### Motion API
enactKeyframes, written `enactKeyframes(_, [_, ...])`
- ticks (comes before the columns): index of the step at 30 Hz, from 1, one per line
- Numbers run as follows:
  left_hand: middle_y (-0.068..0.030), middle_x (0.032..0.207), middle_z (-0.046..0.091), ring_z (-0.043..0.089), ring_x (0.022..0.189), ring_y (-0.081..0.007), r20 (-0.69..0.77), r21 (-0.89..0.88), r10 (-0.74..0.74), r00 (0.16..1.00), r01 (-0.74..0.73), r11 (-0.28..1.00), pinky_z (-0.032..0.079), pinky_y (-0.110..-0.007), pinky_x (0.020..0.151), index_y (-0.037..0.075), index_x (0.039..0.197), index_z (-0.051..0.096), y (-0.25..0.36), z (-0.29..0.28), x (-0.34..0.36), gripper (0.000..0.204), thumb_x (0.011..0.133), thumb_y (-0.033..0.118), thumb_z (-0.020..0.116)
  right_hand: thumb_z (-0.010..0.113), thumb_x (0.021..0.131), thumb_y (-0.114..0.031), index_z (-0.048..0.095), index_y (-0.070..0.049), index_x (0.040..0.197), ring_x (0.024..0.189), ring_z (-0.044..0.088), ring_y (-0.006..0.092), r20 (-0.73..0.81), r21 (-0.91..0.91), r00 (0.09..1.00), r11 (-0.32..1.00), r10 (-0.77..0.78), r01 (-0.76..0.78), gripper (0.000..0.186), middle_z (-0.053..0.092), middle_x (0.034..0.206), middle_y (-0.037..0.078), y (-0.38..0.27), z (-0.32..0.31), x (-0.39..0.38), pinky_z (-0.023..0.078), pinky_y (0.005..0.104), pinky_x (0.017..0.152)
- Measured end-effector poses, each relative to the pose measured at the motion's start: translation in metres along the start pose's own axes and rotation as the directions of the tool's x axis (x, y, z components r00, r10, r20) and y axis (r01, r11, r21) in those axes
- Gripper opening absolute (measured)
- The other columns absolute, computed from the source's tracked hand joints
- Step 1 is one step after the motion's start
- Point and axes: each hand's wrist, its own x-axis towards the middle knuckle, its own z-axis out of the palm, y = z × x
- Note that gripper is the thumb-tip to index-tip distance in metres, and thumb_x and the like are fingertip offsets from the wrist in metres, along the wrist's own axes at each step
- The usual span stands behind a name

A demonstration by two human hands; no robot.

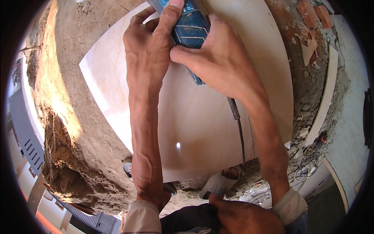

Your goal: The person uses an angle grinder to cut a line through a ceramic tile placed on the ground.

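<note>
Hands: both of mine clamped on one tool, close together, right hand nearer me.
Left hand point(146, 46): wrapped on the tool's left side, thumb over its top; other fingertips partly hidden.
Right hand point(224, 58): gripping the tool's right and rear part, thumb laid across the body toward my left hand; most fingers hidden behind the casing.
Blue power tool point(189, 31): between my two hands, top of view, above the tile; rear end pokes out below my right palm, far end cut off by the top edge. Contact with tile: can't tell.
Cord point(239, 130): black, comes out under my right wrist, runs down toward me between my forearms, over the tile to its near edge.
Tile point(198, 132): large, cream, glossy, faint veining, under hands and tool; small bright glare spot near the middle, thin dark line toward the right side.
Sleeves: beige cuffs, left point(142, 216) and right point(290, 204), pushed up, forearms bare.
Legs: dark shorts point(191, 220), one bare knee point(249, 218) at bottom.
Sandal point(220, 182): grey, on my foot, just beside the tile's near edge.
Ground point(93, 128): rough, brown, around the tile; sunlit patch on the left.
Dirt mound point(64, 160): left, well apart from the tool.
Bricks point(306, 13): reddish, upper right, rubble near them.
Strip point(325, 93): long, pale, right of the tile.
Wires point(306, 170): thin tangle, lower right.
</note>
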Motion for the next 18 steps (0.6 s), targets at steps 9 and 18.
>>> enactKeyframes(9, [-0.0306,0.119,0.081,0.082,0.111,-0.0312,-0.036,0.149,-0.022,0.999,0.027,0.988,0.062,-0.040,0.106,-0.023,0.158,0.046,-0.035,-0.010,0.010,0.125,0.087,0.070,0.088,0.088,0.085,-0.025,0.066,0.007,0.113,0.066,0.071,0.0186,-0.016,-0.002,1.000,1.000,0.007,-0.007,0.048,0.070,0.077,0.010,0.010,-0.002,-0.009,0.056,0.0377,0.061])
enactKeyframes(18, [-0.0291,0.121,0.081,0.081,0.114,-0.0302,-0.064,0.155,-0.033,0.997,0.043,0.987,0.060,-0.040,0.108,-0.017,0.156,0.053,-0.033,-0.008,0.004,0.113,0.095,0.073,0.081,0.087,0.087,-0.024,0.067,0.004,0.113,0.064,0.069,0.0150,0.013,0.021,1.000,1.000,0.002,-0.002,0.043,0.069,0.077,0.007,0.012,-0.003,-0.014,0.055,0.0351,0.058])
